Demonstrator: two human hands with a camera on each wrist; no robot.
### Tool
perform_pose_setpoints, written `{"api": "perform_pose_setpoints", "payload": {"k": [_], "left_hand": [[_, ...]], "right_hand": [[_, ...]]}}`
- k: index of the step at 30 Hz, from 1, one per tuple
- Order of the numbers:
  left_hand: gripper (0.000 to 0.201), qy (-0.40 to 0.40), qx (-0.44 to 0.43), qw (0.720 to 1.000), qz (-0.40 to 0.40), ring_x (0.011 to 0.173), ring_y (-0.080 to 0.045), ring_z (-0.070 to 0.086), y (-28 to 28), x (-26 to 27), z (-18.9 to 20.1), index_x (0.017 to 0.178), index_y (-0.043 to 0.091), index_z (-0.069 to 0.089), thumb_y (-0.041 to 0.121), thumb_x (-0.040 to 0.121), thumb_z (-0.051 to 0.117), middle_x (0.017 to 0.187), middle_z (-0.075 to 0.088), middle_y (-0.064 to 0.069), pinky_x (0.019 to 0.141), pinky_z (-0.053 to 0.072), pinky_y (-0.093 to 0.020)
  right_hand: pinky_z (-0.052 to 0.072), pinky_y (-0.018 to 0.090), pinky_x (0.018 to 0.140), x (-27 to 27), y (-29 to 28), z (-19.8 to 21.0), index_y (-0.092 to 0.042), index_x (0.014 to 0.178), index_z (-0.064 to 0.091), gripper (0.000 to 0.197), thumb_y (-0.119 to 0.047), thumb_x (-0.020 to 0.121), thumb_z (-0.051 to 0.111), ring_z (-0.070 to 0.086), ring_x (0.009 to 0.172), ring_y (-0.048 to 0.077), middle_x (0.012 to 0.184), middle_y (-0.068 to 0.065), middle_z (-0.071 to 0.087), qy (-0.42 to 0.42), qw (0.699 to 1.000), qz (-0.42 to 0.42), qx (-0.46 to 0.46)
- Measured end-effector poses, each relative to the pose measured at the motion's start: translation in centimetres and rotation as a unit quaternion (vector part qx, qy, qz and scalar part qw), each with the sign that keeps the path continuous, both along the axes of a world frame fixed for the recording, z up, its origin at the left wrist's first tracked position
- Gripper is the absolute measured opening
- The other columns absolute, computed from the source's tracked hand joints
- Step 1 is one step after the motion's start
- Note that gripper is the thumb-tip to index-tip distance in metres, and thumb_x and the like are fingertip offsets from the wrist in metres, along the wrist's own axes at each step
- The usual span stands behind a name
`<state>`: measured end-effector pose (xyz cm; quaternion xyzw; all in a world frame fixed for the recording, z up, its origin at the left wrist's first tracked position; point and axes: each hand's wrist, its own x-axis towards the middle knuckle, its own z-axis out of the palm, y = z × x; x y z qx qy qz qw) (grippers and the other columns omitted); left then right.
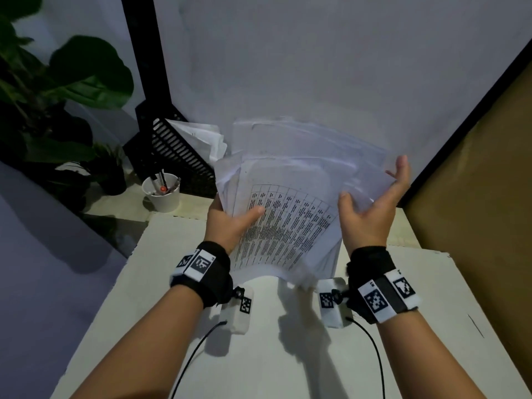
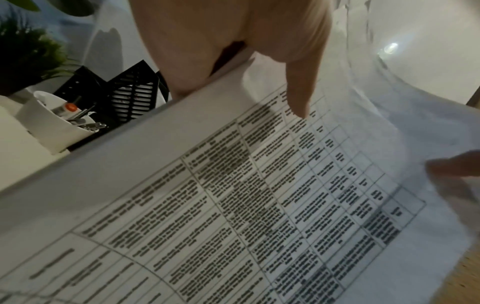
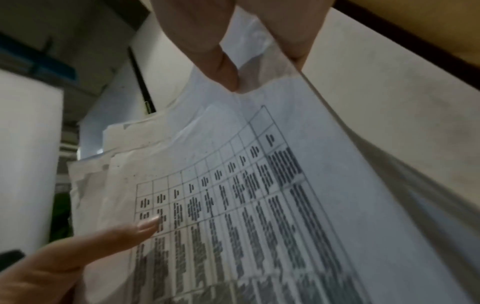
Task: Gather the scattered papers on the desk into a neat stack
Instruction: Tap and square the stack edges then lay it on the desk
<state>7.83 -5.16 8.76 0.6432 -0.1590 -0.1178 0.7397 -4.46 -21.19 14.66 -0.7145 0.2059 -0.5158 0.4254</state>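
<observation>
A: Hands first, as shown from the head: the left hand (image 1: 230, 223) is clamped on the left edge of the papers (image 1: 290, 203), thumb laid on the printed top sheet, fingers hidden behind. The right hand (image 1: 371, 208) is held spread against the right edge, thumb on the front; no curl around the sheets is seen. The papers are held upright above the table (image 1: 288, 355), fanned and uneven, right of the pen cup (image 1: 161, 194).

B: And from the left wrist?

A: The left thumb (image 2: 298, 90) is pressed on the gridded top sheet (image 2: 233, 195); the pen cup (image 2: 52, 123) is seen left of the papers.

B: The right wrist?

A: The right thumb (image 3: 223, 67) is laid on the upper edge of the papers (image 3: 233, 195).

B: What might go wrong?

A: Loose back sheets could be let slip out, since only one side is gripped firmly, and corners could be bent if the bundle is tapped down skewed.

B: Any writing?

A: A table of text is printed, but it is too blurred to be read.
</observation>
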Motion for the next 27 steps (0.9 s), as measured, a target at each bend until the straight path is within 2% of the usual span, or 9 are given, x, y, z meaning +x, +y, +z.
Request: {"api": "perform_pose_setpoints", "payload": {"k": [2, 5, 9, 11, 14, 18, 21, 23, 27], "left_hand": [[0.053, 0.012, 0.008, 1.000, -0.016, 0.101, -0.004, 0.065, 0.2, 0.3, -0.1, 0.120, 0.014, 0.060, 0.010, 0.071, 0.081, 0.110, 0.070, -0.002, 0.071, 0.053, -0.009], [0.046, 0.057, 0.018, 0.998, -0.025, 0.094, -0.002, 0.064, 0.5, 0.7, 0.1, 0.111, 0.022, 0.062, 0.014, 0.070, 0.081, 0.103, 0.069, 0.004, 0.067, 0.049, -0.009], [0.039, 0.077, 0.015, 0.996, -0.045, 0.092, 0.000, 0.063, 0.8, 1.0, 0.1, 0.100, 0.028, 0.061, 0.009, 0.070, 0.080, 0.097, 0.068, 0.010, 0.067, 0.048, -0.008], [0.037, 0.073, 0.021, 0.995, -0.065, 0.088, 0.005, 0.064, 0.9, 1.1, -0.1, 0.095, 0.029, 0.062, 0.007, 0.071, 0.079, 0.096, 0.069, 0.011, 0.069, 0.049, -0.008], [0.031, 0.082, 0.035, 0.993, -0.072, 0.092, 0.000, 0.066, 1.1, 1.0, -0.5, 0.091, 0.027, 0.064, 0.011, 0.069, 0.081, 0.097, 0.070, 0.007, 0.085, 0.050, -0.021], [0.041, 0.101, 0.050, 0.992, -0.061, 0.110, -0.019, 0.062, 1.0, 0.9, -0.7, 0.098, 0.024, 0.065, 0.026, 0.063, 0.085, 0.111, 0.070, -0.004, 0.105, 0.043, -0.041], [0.053, 0.101, 0.059, 0.990, -0.083, 0.110, -0.020, 0.064, 1.1, 0.8, -0.7, 0.097, 0.025, 0.066, 0.034, 0.049, 0.087, 0.109, 0.072, -0.002, 0.105, 0.044, -0.045], [0.049, 0.094, 0.078, 0.987, -0.101, 0.107, -0.017, 0.064, 1.2, 0.9, -0.8, 0.095, 0.027, 0.065, 0.028, 0.052, 0.088, 0.104, 0.072, 0.002, 0.104, 0.044, -0.043], [0.041, 0.096, 0.083, 0.987, -0.102, 0.108, -0.019, 0.061, 1.6, 1.0, -1.2, 0.092, 0.029, 0.061, 0.021, 0.060, 0.086, 0.106, 0.069, 0.001, 0.106, 0.042, -0.043]], "right_hand": [[0.035, 0.006, 0.100, 0.1, 0.0, 1.1, 0.001, 0.147, 0.015, 0.087, 0.008, 0.073, 0.061, 0.033, 0.118, -0.018, 0.133, -0.035, 0.021, 0.014, 0.994, -0.042, -0.095], [0.034, -0.006, 0.077, 0.1, 0.7, 3.9, -0.002, 0.145, 0.025, 0.080, 0.000, 0.073, 0.060, 0.032, 0.110, -0.027, 0.138, 0.010, 0.034, 0.077, 0.971, -0.069, -0.218], [0.034, 0.024, 0.070, 0.3, 0.5, 5.7, -0.013, 0.130, 0.050, 0.051, -0.027, 0.082, 0.055, 0.055, 0.103, 0.027, 0.121, 0.013, 0.051, 0.301, 0.913, -0.086, -0.261], [0.034, 0.030, 0.067, 0.5, 0.7, 5.9, -0.007, 0.116, 0.057, 0.045, -0.036, 0.082, 0.053, 0.054, 0.100, 0.036, 0.114, 0.014, 0.053, 0.369, 0.885, -0.114, -0.260], [0.038, 0.044, 0.087, 0.8, 1.8, 6.9, -0.008, 0.118, 0.055, 0.055, -0.046, 0.079, 0.049, 0.046, 0.114, 0.033, 0.121, 0.013, 0.051, 0.413, 0.841, -0.159, -0.312], [0.018, 0.060, 0.106, 2.7, 3.4, 8.0, -0.016, 0.141, 0.031, 0.076, -0.053, 0.077, 0.050, 0.039, 0.131, 0.027, 0.134, 0.008, 0.048, 0.459, 0.772, -0.076, -0.434], [0.026, 0.057, 0.106, 4.4, 4.5, 7.4, -0.013, 0.130, 0.038, 0.065, -0.047, 0.079, 0.060, 0.053, 0.115, 0.027, 0.110, 0.005, 0.056, 0.559, 0.702, 0.000, -0.442], [0.031, 0.053, 0.103, 5.0, 4.7, 7.2, -0.013, 0.120, 0.044, 0.053, -0.039, 0.079, 0.064, 0.057, 0.104, 0.027, 0.093, 0.002, 0.050, 0.568, 0.697, 0.020, -0.437], [0.042, 0.043, 0.090, 5.8, 4.9, 6.9, -0.014, 0.125, 0.042, 0.050, -0.024, 0.081, 0.065, 0.057, 0.096, 0.026, 0.105, 0.005, 0.059, 0.542, 0.702, 0.052, -0.459]]}}
